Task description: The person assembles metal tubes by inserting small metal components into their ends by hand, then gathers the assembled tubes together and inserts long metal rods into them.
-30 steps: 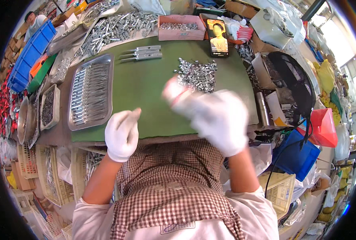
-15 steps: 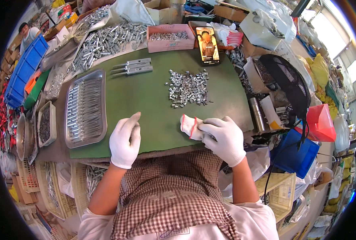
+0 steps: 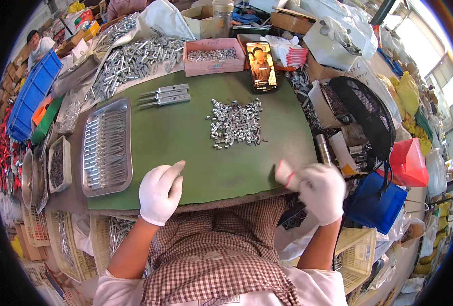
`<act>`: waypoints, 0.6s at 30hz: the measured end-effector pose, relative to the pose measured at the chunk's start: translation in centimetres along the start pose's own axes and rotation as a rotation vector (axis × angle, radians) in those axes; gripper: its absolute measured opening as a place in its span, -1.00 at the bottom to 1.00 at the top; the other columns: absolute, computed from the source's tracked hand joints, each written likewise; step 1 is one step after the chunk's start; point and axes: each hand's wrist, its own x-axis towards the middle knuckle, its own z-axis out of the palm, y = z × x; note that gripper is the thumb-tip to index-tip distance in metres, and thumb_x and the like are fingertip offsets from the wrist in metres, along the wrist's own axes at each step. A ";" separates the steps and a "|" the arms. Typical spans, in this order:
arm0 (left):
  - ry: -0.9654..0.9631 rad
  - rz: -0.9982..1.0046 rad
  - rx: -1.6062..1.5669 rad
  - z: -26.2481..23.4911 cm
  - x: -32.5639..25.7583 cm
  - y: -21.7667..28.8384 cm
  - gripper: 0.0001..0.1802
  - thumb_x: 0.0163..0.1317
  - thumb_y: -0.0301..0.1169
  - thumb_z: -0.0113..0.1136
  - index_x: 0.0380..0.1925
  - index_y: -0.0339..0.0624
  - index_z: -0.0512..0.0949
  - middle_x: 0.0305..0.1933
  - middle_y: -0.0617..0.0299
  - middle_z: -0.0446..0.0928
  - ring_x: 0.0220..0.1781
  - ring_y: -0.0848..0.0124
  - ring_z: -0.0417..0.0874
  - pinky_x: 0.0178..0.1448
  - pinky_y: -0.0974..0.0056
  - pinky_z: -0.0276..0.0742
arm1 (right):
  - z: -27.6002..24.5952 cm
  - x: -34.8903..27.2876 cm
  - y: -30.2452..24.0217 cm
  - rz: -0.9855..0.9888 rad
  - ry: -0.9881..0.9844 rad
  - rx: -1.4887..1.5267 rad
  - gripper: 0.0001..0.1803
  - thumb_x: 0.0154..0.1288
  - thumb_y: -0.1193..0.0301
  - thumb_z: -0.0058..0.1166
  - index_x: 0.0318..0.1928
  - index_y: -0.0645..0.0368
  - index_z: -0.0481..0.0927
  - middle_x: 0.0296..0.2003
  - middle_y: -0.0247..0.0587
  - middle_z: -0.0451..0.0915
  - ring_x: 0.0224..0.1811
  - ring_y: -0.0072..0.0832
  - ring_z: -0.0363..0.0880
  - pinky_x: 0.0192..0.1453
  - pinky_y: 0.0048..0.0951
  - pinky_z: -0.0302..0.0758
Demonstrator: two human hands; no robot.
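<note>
the right hand (image 3: 321,191), in a white glove, was at the near right corner of the green mat (image 3: 185,137), its fingers closed around a small white-and-red piece (image 3: 283,172) that stuck out on the thumb side; the blur hid what the piece was. the left hand (image 3: 160,191), also gloved, rested on the mat's near edge with fingers loosely spread and holding nothing. beyond and between the two hands lay a heap of small metal parts (image 3: 235,122). just left of the left hand sat a metal tray (image 3: 107,148) of long silver pieces, and far past the heap stood a phone (image 3: 261,66).
</note>
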 end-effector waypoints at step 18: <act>-0.020 0.019 0.214 2.7 14.2 -5.0 -0.61 0.36 -0.27 0.14 0.13 -0.16 0.57 0.15 -0.02 0.52 0.21 -0.03 0.53 0.33 0.03 0.44 | 2.1 6.9 -0.5 -0.046 0.568 0.075 -0.64 0.11 0.70 0.09 -0.08 0.14 0.66 -0.06 -0.08 0.66 0.06 -0.13 0.59 0.22 -0.16 0.43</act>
